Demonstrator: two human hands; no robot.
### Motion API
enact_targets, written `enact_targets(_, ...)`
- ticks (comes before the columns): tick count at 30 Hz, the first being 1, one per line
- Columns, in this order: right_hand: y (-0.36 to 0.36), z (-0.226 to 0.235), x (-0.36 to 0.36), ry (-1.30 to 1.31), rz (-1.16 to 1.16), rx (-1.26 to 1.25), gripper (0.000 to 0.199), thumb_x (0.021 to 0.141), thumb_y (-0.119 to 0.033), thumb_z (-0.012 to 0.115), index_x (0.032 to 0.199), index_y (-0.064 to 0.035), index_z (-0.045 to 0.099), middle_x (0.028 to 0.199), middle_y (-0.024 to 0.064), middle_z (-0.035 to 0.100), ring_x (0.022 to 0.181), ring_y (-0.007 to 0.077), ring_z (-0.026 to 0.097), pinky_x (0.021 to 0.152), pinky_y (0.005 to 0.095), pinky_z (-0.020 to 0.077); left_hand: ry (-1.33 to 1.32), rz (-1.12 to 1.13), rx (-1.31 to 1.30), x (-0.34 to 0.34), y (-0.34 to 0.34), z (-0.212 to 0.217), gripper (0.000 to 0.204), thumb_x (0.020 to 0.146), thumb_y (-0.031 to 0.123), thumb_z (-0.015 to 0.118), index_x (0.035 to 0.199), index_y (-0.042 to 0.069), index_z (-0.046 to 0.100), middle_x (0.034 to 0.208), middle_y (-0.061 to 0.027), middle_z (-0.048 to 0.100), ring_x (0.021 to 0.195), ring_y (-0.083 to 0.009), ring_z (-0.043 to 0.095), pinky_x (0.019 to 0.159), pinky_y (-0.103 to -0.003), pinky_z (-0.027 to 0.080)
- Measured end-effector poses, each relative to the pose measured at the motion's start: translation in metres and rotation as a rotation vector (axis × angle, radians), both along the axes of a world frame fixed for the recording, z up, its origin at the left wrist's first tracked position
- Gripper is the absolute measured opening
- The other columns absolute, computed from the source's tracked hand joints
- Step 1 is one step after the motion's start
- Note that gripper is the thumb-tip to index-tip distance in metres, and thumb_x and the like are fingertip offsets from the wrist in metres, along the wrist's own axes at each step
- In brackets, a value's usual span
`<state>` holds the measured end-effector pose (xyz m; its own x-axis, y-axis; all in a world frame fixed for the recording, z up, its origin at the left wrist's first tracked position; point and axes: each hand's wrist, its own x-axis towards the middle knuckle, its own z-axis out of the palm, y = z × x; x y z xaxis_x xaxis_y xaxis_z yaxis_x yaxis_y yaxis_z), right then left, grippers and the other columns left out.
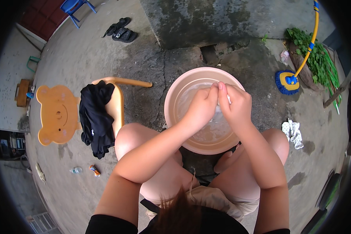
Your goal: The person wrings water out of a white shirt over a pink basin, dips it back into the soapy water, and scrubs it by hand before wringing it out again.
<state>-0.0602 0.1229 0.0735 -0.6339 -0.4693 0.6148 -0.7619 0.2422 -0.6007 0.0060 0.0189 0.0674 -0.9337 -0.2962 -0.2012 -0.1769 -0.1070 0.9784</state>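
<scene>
A round pink plastic basin (171,113) sits on the ground between my knees, with cloudy, sudsy water (208,134) inside. Over its middle, my left hand (202,104) and my right hand (237,103) are closed and pressed together, thumbs side by side on top. A little white (229,100) shows at the right fingers; the rest of what they grip is hidden by my hands, so its kind cannot be told. To the right, on the concrete, lies a pair of white socks with dark spots (294,132).
A yellow chair with a bear-shaped back (58,115) stands at left, black clothing (97,117) draped over its seat. Black sandals (124,35) lie far left. A blue-and-yellow mop (288,82) is at far right, near green plants (314,54). A small bottle (76,170) lies lower left.
</scene>
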Motion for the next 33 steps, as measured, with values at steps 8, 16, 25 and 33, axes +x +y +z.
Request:
enact_targets(8, -0.001, -0.001, 0.014, 0.043, 0.019, 0.109, 0.029, 0.09, -0.019, 0.058, 0.065, -0.0044, 0.059, 0.057, 0.0114, 0.058, 0.046, 0.0296, 0.055, 0.044, 0.0371, 0.0423, 0.008, -0.006, 0.13, -0.003, -0.009, -0.006, 0.048, 0.102, 0.034, 0.037, 0.088, -0.004, 0.062, 0.076, -0.005, 0.061, 0.07, -0.0112, 0.053, 0.065, -0.027, 0.043)
enact_targets(16, 0.0, -0.002, -0.008, -0.065, -0.105, 0.112, 0.027, 0.09, -0.019, 0.059, 0.067, -0.0046, 0.06, 0.055, 0.0107, 0.056, 0.046, 0.0286, 0.054, 0.045, 0.0364, 0.0421, 0.051, 0.016, -0.073, -0.001, 0.003, 0.004, 0.05, 0.102, 0.036, 0.036, 0.085, -0.003, 0.062, 0.073, -0.0047, 0.061, 0.068, -0.0111, 0.053, 0.064, -0.027, 0.043)
enact_targets(25, 0.0, 0.0, -0.005, -0.034, -0.035, 0.045, 0.026, 0.09, -0.017, 0.058, 0.068, -0.0039, 0.06, 0.057, 0.0127, 0.056, 0.047, 0.0292, 0.055, 0.045, 0.0371, 0.0412, 0.007, -0.007, -0.085, 0.001, 0.0, 0.006, 0.051, 0.102, 0.036, 0.036, 0.083, -0.004, 0.061, 0.072, -0.0048, 0.061, 0.066, -0.0116, 0.054, 0.064, -0.027, 0.044)
enact_targets(33, -0.002, 0.001, 0.015, -0.023, 0.03, 0.083, 0.027, 0.09, -0.018, 0.058, 0.068, -0.0034, 0.061, 0.059, 0.0129, 0.058, 0.049, 0.0295, 0.056, 0.045, 0.0372, 0.042, 0.012, 0.095, 0.001, -0.006, -0.005, -0.008, 0.055, 0.102, 0.034, 0.033, 0.074, -0.006, 0.06, 0.06, -0.0117, 0.057, 0.057, -0.0195, 0.054, 0.061, -0.036, 0.043)
